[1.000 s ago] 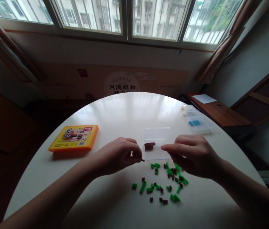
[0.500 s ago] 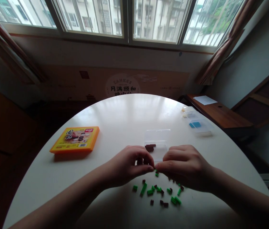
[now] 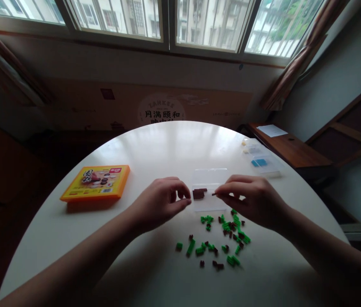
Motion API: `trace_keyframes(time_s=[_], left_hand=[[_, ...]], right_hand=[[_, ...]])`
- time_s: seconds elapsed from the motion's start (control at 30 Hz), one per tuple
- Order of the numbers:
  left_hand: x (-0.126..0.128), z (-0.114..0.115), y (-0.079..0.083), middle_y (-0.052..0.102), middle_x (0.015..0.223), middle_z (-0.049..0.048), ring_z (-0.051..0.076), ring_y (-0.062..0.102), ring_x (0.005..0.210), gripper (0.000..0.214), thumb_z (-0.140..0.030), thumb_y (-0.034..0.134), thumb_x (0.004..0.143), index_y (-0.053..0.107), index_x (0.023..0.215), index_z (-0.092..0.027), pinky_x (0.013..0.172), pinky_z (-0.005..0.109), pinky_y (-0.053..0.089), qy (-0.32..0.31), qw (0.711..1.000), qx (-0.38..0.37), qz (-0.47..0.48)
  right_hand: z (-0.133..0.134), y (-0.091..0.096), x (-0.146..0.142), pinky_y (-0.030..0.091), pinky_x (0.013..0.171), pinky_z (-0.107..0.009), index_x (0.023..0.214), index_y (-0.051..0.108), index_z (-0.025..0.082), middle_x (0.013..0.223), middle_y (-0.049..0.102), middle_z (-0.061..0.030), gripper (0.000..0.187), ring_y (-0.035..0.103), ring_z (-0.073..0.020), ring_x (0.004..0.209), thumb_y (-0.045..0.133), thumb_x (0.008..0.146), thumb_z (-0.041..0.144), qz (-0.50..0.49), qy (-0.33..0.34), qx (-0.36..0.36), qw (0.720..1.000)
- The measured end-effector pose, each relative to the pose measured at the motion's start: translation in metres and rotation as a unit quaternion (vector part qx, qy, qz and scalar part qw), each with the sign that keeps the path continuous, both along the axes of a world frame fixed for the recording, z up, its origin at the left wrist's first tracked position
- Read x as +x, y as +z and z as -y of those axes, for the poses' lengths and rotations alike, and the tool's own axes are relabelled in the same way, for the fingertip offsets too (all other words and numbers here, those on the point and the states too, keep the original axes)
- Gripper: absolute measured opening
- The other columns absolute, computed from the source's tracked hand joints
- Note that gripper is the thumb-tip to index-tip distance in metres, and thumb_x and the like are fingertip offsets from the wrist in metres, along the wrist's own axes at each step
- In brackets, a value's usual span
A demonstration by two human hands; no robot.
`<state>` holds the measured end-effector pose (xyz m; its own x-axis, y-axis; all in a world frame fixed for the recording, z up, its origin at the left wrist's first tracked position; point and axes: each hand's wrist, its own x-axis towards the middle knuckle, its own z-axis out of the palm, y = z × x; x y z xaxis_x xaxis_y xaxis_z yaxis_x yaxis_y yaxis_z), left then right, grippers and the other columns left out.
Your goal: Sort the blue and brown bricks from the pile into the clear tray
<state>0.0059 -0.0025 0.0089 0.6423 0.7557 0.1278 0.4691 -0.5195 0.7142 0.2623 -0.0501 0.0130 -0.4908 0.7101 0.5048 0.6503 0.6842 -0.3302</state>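
Observation:
My right hand (image 3: 247, 194) pinches a small dark brown toy brick (image 3: 213, 194) between thumb and forefinger, over the right part of a clear plastic box (image 3: 211, 206). Inside that box, at its left side, dark brown bricks (image 3: 198, 194) lie in a neat stack. Just left of the box is my left hand (image 3: 164, 200), its thumb and forefinger closed together at the tips. Whether anything tiny sits between them I cannot make out. Loose green bricks (image 3: 190, 247) and brown bricks (image 3: 219, 266) are scattered on the table in front of the box.
A yellow and orange game box (image 3: 95, 181) lies on the left of the round white table (image 3: 155, 147). At the right edge stand more clear boxes, one with blue pieces (image 3: 259, 162). A wooden desk (image 3: 295, 147) with a paper sheet is beyond, below the windows.
My hands, together over the loose bricks before, have moved apart and away from me. The right hand now holds the brown brick above the box; the left is at its left side.

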Motion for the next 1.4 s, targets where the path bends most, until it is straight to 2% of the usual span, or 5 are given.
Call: trace_keyframes(time_s=[0.13, 0.33, 0.77, 1.03, 1.4], left_hand=[[-0.001, -0.007, -0.010, 0.065, 0.079, 0.0022, 0.012, 0.055, 0.061, 0.011, -0.023, 0.062, 0.082, 0.071, 0.087, -0.019, 0.059, 0.024, 0.045, 0.033, 0.996, 0.072, -0.049], [-0.001, -0.007, -0.017, 0.067, 0.084, 0.0024, 0.013, 0.058, 0.066, 0.020, -0.025, 0.062, 0.082, 0.071, 0.100, -0.021, 0.060, 0.024, 0.046, 0.024, 0.991, 0.093, -0.094], [-0.002, -0.009, -0.013, 0.069, 0.084, 0.0028, 0.013, 0.057, 0.061, 0.023, -0.028, 0.059, 0.084, 0.070, 0.104, -0.021, 0.058, 0.024, 0.046, 0.037, 0.988, 0.109, -0.102], [-0.004, -0.009, -0.010, 0.069, 0.082, 0.0032, 0.014, 0.060, 0.066, 0.023, -0.026, 0.058, 0.085, 0.070, 0.104, -0.020, 0.058, 0.024, 0.046, 0.054, 0.986, 0.124, -0.094], [-0.005, -0.011, -0.013, 0.070, 0.085, 0.0028, 0.014, 0.060, 0.067, 0.019, -0.026, 0.057, 0.086, 0.072, 0.098, -0.021, 0.060, 0.025, 0.045, 0.054, 0.986, 0.116, -0.106]], right_hand=[[-0.008, -0.006, 0.007, 0.044, 0.062, -0.025, 0.087, 0.074, 0.021, 0.085, 0.071, -0.0014, 0.013, 0.062, -0.0122, 0.068, 0.061, 0.088, 0.021, 0.102, -0.093, -0.037, 0.990], [-0.011, -0.009, 0.002, 0.043, 0.062, -0.025, 0.085, 0.075, 0.020, 0.084, 0.071, -0.0018, 0.015, 0.062, -0.0132, 0.070, 0.060, 0.087, 0.018, 0.165, -0.105, -0.101, 0.975], [-0.011, -0.008, -0.005, 0.036, 0.058, -0.026, 0.084, 0.074, 0.024, 0.080, 0.070, 0.0007, 0.013, 0.059, -0.0136, 0.066, 0.061, 0.084, 0.022, 0.185, -0.151, -0.119, 0.964], [-0.013, -0.014, -0.014, 0.036, 0.058, -0.026, 0.086, 0.074, 0.026, 0.083, 0.071, 0.0001, 0.014, 0.061, -0.0146, 0.070, 0.060, 0.085, 0.024, 0.193, -0.153, -0.135, 0.960], [-0.011, -0.011, -0.007, 0.039, 0.058, -0.024, 0.090, 0.077, 0.028, 0.082, 0.072, 0.0009, 0.015, 0.060, -0.0127, 0.065, 0.063, 0.085, 0.025, 0.169, -0.169, -0.122, 0.963]])
